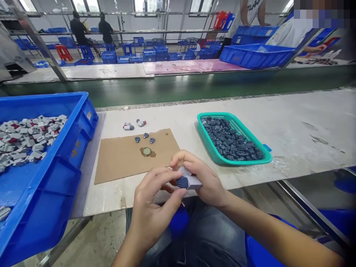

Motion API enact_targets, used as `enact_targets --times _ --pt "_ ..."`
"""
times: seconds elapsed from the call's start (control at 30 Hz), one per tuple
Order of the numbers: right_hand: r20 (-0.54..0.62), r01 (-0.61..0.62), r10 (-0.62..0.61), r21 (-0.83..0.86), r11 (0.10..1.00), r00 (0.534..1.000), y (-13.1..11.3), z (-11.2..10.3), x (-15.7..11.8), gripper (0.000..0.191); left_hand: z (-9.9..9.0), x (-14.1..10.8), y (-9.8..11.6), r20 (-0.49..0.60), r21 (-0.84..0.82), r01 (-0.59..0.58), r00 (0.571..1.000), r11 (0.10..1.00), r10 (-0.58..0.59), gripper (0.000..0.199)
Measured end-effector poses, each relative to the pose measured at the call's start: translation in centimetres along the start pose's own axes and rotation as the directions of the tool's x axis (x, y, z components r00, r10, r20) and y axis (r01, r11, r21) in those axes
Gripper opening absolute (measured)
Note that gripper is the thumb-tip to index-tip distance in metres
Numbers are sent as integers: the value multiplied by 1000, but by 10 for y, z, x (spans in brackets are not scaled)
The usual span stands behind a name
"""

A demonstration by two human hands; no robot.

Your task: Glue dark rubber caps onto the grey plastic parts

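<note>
My right hand [208, 180] is closed around a light grey plastic part [194, 182], just in front of the table edge. On its left end sits a dark blue ribbed piece [183, 182], which my left hand [155, 202] pinches between thumb and fingers. Beyond my hands, a brown cardboard sheet [119, 159] lies on the table. It bears three small dark blue pieces [146, 135] and a bottle-cap-like dish [146, 151] with a wet stain around it. Behind the sheet lie two grey, red and dark blue parts [128, 127].
At left, a large blue crate [62, 174] holds many grey and dark red parts. A green basket [205, 142] of dark blue pieces stands at right. Behind runs a green conveyor belt [167, 87]; blue bins [256, 55] and other people are beyond it.
</note>
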State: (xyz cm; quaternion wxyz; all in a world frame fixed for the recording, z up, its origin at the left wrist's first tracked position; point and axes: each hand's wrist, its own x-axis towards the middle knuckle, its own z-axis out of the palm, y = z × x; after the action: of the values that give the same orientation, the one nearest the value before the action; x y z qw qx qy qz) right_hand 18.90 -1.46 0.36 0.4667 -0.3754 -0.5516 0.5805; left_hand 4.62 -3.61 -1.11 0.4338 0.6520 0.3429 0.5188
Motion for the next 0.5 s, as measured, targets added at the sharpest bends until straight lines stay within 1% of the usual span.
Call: enact_targets --times 0.07,0.13,0.17,0.2,0.27,0.3,0.33,0.37,0.4,0.43,0.5 --pt "-39 -21 23 35 999 999 1 0 -2 26 4 0 0 -12 36 1 1000 999 0 25" --pt "-78 -99 111 152 983 991 2 2 -3 34 7 1 -1 -39 122 -28 999 992 33 23" --pt "-78 -157 181 244 957 980 3 4 -4 37 9 2 -1 -64 181 -46 996 982 59 22" --pt "-58 -223 258 345 912 964 4 7 -5 39 11 3 -1 -89 243 -59 993 968 82 21" --pt "31 -345 384 510 788 923 8 13 -8 43 12 6 0 -129 325 -42 988 945 89 15" --pt "82 -389 418 557 733 905 10 16 -9 48 13 7 1 -145 331 -5 988 944 56 10" --pt "118 -417 434 582 698 893 13 20 -11 52 12 9 1 -159 315 52 987 948 -1 7" --pt "130 -422 436 593 686 891 15 23 -12 56 12 10 2 -170 287 119 983 951 -72 8" --pt "117 -409 429 593 693 896 18 26 -14 57 10 11 3 -180 256 184 974 949 -140 11" --pt "78 -382 421 592 710 904 19 29 -15 56 9 13 3 -185 233 234 964 944 -193 14" --pt "-31 -320 418 596 737 908 21 34 -16 49 5 14 4 -160 220 267 959 938 -235 18"
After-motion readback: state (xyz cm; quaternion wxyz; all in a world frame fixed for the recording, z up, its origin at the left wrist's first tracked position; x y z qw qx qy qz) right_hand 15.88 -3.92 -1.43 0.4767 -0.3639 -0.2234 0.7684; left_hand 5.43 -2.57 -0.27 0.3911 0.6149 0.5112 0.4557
